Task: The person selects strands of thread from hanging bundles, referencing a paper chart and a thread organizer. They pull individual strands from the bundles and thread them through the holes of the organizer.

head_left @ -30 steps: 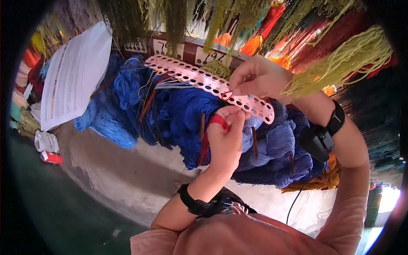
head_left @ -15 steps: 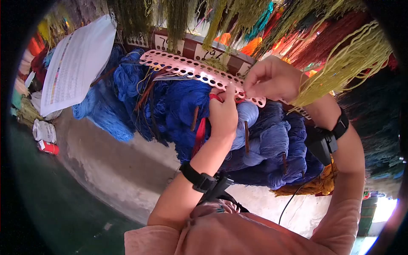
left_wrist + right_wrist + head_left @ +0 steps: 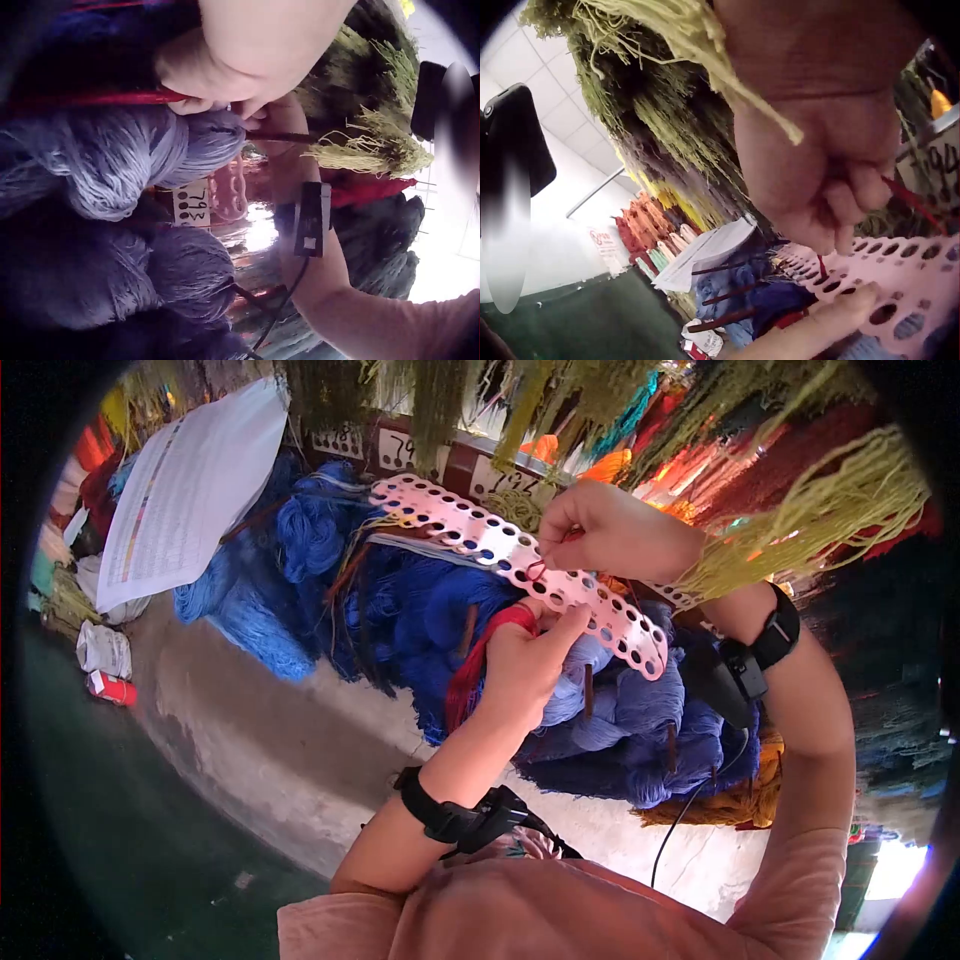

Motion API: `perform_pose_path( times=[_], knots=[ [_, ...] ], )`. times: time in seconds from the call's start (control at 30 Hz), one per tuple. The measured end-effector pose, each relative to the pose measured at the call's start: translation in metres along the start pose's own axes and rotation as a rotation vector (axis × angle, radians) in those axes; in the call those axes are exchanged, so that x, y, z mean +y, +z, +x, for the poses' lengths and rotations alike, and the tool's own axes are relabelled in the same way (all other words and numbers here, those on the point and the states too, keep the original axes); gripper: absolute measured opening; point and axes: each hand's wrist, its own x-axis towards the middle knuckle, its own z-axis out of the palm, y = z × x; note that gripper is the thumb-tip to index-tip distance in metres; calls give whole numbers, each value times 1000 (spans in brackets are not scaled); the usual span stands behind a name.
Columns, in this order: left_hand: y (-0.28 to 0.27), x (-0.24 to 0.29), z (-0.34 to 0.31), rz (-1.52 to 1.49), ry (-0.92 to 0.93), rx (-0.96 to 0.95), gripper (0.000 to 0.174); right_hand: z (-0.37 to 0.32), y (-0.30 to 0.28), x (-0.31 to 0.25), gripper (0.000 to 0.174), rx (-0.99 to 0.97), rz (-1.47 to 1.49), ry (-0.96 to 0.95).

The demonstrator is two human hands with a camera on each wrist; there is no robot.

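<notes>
A pink strip with rows of holes [image 3: 460,525] slants across the middle of the head view. My left hand [image 3: 525,650] grips its lower edge, thumb on the front and the other fingers mostly hidden behind. A bundle of red thread [image 3: 465,680] passes over this hand and hangs beside the wrist. Above the strip, my right hand [image 3: 615,535] pinches a red strand at one of the holes. In the right wrist view this red strand [image 3: 911,202] runs out between the curled fingers, and a left fingertip lies on the pink strip [image 3: 900,277].
Blue yarn skeins [image 3: 390,620] and paler blue skeins [image 3: 640,705] hang on pegs below the strip. A printed sheet [image 3: 190,500] hangs at left. Number cards [image 3: 495,478] line the rail behind. Yellow-green yarn [image 3: 830,520] droops against the right forearm.
The strip first shifts left and up, then comes back right and lower, tilting more. My right hand goes out right, then returns left to the strip. The left hand still holds the strip.
</notes>
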Motion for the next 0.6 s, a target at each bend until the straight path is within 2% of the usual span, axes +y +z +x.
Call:
perform_pose_path(
  times=[0.07, 0.13, 0.23, 0.33, 0.37, 0.47, 0.6],
  knots=[
    [1, -8, 5, -14, 103, -25, 15, 2, -4, -5, 12, -51, -52, 56],
    [3, -7, 5, 18, 119, 18, 15, 4, -5, -4, 10, -122, -79, 84],
    [1, -12, 2, 22, 239, 63, 13, 8, -4, -1, 13, -107, -120, 10],
    [-4, -10, -7, -147, 212, 58, 17, 9, -5, 0, 13, -120, -140, 17],
    [1, -11, -6, -127, 191, 144, 21, 9, -5, 0, 13, -122, -141, 25],
    [6, -10, -2, -242, 199, 237, 21, 11, -8, 3, 11, -188, -170, 67],
    [6, -11, 0, -288, 141, 256, 17, 14, -10, -1, 11, -202, -287, -42]
  ],
)
